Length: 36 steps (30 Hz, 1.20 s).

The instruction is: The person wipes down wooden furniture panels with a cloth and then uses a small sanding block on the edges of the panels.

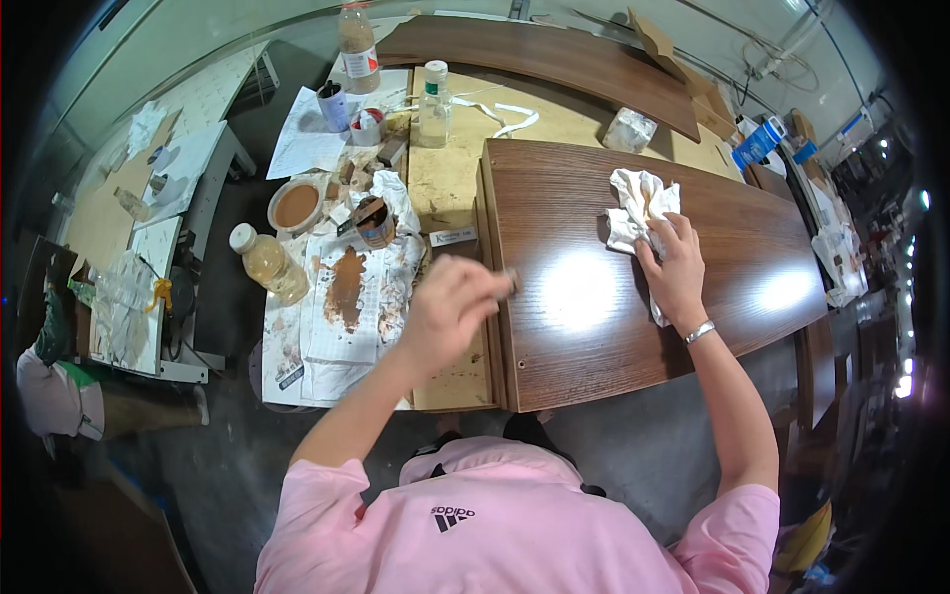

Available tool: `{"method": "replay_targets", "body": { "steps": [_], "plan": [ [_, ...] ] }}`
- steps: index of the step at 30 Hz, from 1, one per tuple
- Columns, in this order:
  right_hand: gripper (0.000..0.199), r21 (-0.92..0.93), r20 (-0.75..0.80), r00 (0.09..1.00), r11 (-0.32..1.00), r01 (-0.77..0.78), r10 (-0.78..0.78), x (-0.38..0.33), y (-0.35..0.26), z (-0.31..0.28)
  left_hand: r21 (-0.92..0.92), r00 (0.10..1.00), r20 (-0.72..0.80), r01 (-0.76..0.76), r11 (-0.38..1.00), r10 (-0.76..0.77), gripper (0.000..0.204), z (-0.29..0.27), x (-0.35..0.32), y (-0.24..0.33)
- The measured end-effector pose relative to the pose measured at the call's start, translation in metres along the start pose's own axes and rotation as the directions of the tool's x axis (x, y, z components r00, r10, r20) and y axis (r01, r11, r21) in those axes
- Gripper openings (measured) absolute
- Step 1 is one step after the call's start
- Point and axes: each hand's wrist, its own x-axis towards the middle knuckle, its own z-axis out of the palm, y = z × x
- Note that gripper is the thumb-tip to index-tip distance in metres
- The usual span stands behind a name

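My right hand (676, 267), a silver bracelet at its wrist, presses on a crumpled white cloth (633, 203) with the fingers curled onto it. Under the cloth lies a dark brown wood-grain panel (544, 213), its glossy top reflecting bright light. At the panel's left edge is my left hand (450, 305), smeared by motion. Its fingers are pinched together, and a small dark thing shows at the tips, too blurred to name. Left of that hand, a brown smear (346, 287) covers stained paper, beside an open jar (374, 223) of dark brown stuff with a flat tool across it.
A round tub (296, 205) of brown paste and a bottle of yellowish liquid (267, 262) stand at the left. Behind are a clear bottle (434, 104), a larger bottle (358, 49) and another brown panel (534, 59). Someone in pink (59, 396) is at the far left.
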Motion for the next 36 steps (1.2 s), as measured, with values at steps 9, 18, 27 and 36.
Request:
{"method": "replay_targets", "body": {
  "steps": [9,18,27,36],
  "plan": [
    [0.03,0.016,0.004,1.0,1.0,-0.017,0.017,0.001,-0.003,-0.001,-0.024,0.998,-0.029,0.055,0.998,-0.056,0.029,0.005,0.033,-0.031],
    [0.031,0.02,0.015,1.0,1.0,-0.012,0.011,0.001,-0.012,-0.004,0.31,0.986,-0.158,0.098,0.946,-0.05,0.025,0.008,0.142,-0.16],
    [0.029,0.018,-0.036,0.999,1.0,-0.012,0.012,0.001,-0.002,-0.003,0.018,0.988,-0.035,0.151,0.988,-0.15,0.03,0.01,0.086,-0.081],
    [0.029,-0.011,-0.04,0.999,1.0,0.008,-0.008,0.004,0.001,0.006,-0.163,0.981,0.19,-0.016,0.986,0.048,0.046,-0.026,-0.092,0.074]
  ]
}}
